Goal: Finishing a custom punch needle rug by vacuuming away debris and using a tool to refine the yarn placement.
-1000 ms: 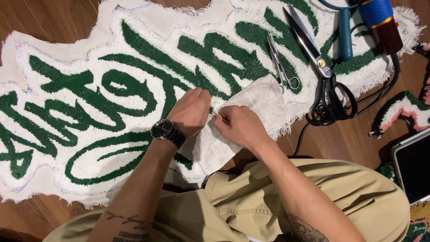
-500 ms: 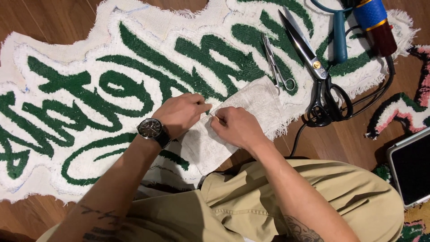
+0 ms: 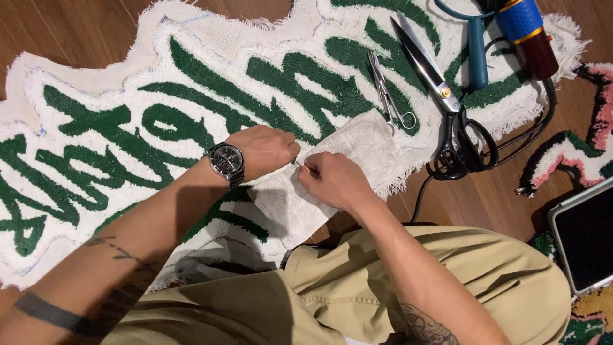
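Khaki trousers (image 3: 383,300) nearest, legs folded on dark wooden floor (image 3: 491,198). Left hand (image 3: 265,150) and right hand (image 3: 335,182), both clenched, pinching a small thin tool (image 3: 302,166) over the folded-back white backing flap (image 3: 332,172) of a green-and-white tufted rug (image 3: 159,128). Beyond: small snips (image 3: 388,96), large black-handled shears (image 3: 447,108). Far right, tablet (image 3: 584,233).

Brown wooden floor (image 3: 491,198) carries a green-and-white tufted rug (image 3: 128,121) and a tablet (image 3: 584,233)
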